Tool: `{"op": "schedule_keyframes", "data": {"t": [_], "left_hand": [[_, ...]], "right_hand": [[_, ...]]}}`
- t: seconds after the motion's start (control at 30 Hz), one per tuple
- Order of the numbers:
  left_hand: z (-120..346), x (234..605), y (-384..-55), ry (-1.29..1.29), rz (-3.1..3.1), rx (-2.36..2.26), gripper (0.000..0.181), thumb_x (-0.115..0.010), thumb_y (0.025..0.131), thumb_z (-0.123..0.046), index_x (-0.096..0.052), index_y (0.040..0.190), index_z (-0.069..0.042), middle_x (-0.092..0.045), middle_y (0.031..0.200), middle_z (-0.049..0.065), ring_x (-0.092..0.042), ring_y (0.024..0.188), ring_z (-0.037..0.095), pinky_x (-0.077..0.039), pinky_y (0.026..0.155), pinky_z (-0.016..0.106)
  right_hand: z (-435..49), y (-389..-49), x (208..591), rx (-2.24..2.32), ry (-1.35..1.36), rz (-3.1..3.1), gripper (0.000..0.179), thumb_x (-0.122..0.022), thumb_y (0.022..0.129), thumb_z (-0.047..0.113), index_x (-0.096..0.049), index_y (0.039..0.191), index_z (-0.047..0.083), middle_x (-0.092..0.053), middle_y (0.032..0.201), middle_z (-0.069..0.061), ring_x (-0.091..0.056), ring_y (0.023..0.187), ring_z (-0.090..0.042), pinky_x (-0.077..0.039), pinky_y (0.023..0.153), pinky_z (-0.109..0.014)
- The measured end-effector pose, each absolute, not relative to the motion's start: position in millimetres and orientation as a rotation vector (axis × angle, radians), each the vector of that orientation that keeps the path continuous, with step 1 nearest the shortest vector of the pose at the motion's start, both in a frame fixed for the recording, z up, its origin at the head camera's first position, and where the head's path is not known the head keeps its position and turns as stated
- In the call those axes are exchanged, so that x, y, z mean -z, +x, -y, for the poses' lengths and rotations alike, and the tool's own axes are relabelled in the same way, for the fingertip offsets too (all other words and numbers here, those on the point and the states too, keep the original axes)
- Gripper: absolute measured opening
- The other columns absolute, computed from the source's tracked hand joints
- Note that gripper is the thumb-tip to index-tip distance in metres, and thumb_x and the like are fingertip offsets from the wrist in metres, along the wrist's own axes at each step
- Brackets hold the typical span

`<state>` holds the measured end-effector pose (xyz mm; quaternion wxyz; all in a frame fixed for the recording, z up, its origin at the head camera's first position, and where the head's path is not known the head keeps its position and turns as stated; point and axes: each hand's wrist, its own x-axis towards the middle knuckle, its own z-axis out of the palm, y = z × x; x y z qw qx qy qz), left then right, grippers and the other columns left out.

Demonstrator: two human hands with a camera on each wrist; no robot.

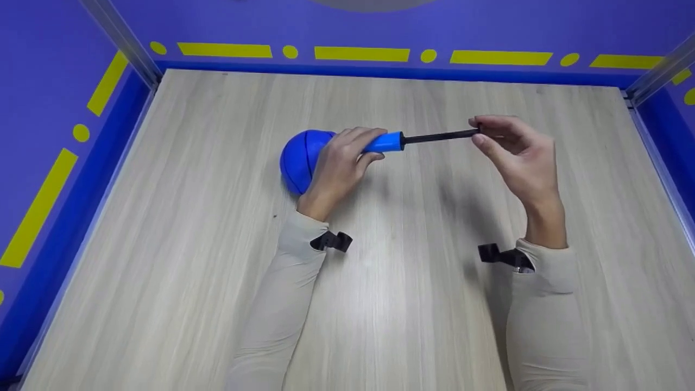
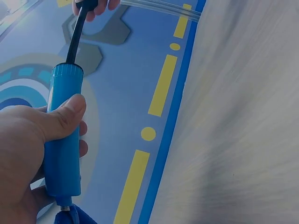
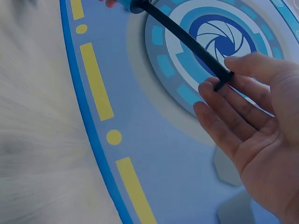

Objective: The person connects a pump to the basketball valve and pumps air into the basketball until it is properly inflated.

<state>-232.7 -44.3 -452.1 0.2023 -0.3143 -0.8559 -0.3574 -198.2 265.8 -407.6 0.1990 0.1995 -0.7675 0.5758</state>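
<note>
A blue hand pump (image 2: 64,158) is held roughly level above the table, its black rod (image 1: 440,137) drawn well out to the right. My left hand (image 1: 339,160) grips the pump's blue barrel, thumb on one side and fingers round the other. At the black handle on the rod's end, my right hand (image 3: 257,116) pinches with thumb and fingertips. A blue ball (image 1: 301,163) with dark seam lines sits at the barrel's left end, partly behind the left hand. In the left wrist view the barrel's tip meets the blue ball (image 2: 70,217).
The light wood-grain table (image 1: 380,304) spreads below both hands. Blue panels (image 1: 369,32) with yellow bars and dots stand at its back and sides, with metal posts at the corners. Each wrist carries a black camera mount (image 1: 339,241).
</note>
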Motion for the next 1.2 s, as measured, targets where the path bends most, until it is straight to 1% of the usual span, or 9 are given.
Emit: {"op": "schedule_keyframes", "data": {"t": [0.1,0.2,0.37,0.53,0.7,0.87,1.03,1.2], "left_hand": [[41.8,451.5,-231.1,-0.882,2.388,0.973,0.037,-0.070,0.103,-0.024,-0.072,0.135,-0.005,-0.074,0.129,0.010,-0.068,0.118,0.027,-0.049,0.106,0.035],[37.6,452.0,-229.5,-0.890,2.377,0.959,0.037,-0.070,0.103,-0.024,-0.072,0.134,-0.004,-0.074,0.129,0.010,-0.068,0.117,0.028,-0.049,0.106,0.036],[29.7,452.6,-226.0,-0.907,2.363,0.954,0.036,-0.070,0.103,-0.023,-0.073,0.132,-0.003,-0.074,0.127,0.011,-0.069,0.115,0.028,-0.051,0.104,0.039],[24.7,453.0,-223.8,-0.938,2.379,0.952,0.035,-0.071,0.103,-0.021,-0.072,0.132,-0.003,-0.075,0.126,0.011,-0.070,0.113,0.029,-0.053,0.101,0.039],[29.3,452.6,-225.5,-0.948,2.380,0.985,0.036,-0.071,0.102,-0.022,-0.072,0.133,-0.004,-0.074,0.127,0.010,-0.070,0.115,0.027,-0.053,0.101,0.036],[36.8,452.7,-229.9,-0.953,2.363,1.016,0.038,-0.073,0.099,-0.025,-0.074,0.131,-0.004,-0.075,0.126,0.010,-0.069,0.116,0.026,-0.051,0.103,0.034],[41.7,453.8,-232.8,-0.952,2.376,1.001,0.039,-0.072,0.100,-0.026,-0.073,0.132,-0.004,-0.074,0.126,0.010,-0.068,0.117,0.026,-0.051,0.103,0.035],[48.0,451.0,-233.7,-0.902,2.369,1.005,0.038,-0.072,0.101,-0.025,-0.072,0.133,-0.004,-0.074,0.128,0.011,-0.068,0.118,0.027,-0.050,0.105,0.035]], "right_hand": [[-263.9,-198.5,407.9,-1.600,0.589,2.174,0.028,-0.075,0.094,-0.010,-0.074,0.122,-0.008,-0.074,0.119,-0.022,-0.073,0.107,-0.025,-0.057,0.092,-0.027],[-256.5,-199.8,410.8,-1.593,0.615,2.180,0.028,-0.075,0.093,-0.012,-0.074,0.121,-0.008,-0.075,0.118,-0.022,-0.073,0.104,-0.023,-0.058,0.088,-0.027],[-236.1,-203.1,421.1,-1.583,0.634,2.200,0.027,-0.076,0.093,-0.011,-0.075,0.119,-0.008,-0.076,0.117,-0.018,-0.074,0.101,-0.019,-0.059,0.086,-0.026],[-214.4,-204.5,431.7,-1.624,0.635,2.222,0.027,-0.077,0.093,-0.006,-0.074,0.120,-0.008,-0.076,0.117,-0.019,-0.074,0.102,-0.016,-0.059,0.088,-0.027],[-204.3,-205.2,434.5,-1.649,0.673,2.202,0.028,-0.077,0.094,-0.007,-0.073,0.122,-0.008,-0.075,0.117,-0.018,-0.074,0.103,-0.018,-0.058,0.091,-0.029],[-208.1,-202.8,431.6,-1.542,0.718,2.267,0.031,-0.078,0.094,-0.005,-0.072,0.124,-0.006,-0.075,0.117,-0.015,-0.073,0.102,-0.016,-0.057,0.094,-0.029],[-225.1,-200.9,423.7,-1.473,0.708,2.290,0.028,-0.076,0.095,-0.005,-0.072,0.123,-0.007,-0.074,0.119,-0.014,-0.071,0.105,-0.015,-0.056,0.096,-0.029],[-248.9,-198.1,410.8,-1.560,0.610,2.185,0.027,-0.074,0.093,-0.013,-0.072,0.120,-0.011,-0.074,0.118,-0.019,-0.072,0.105,-0.019,-0.055,0.096,-0.028]]}}
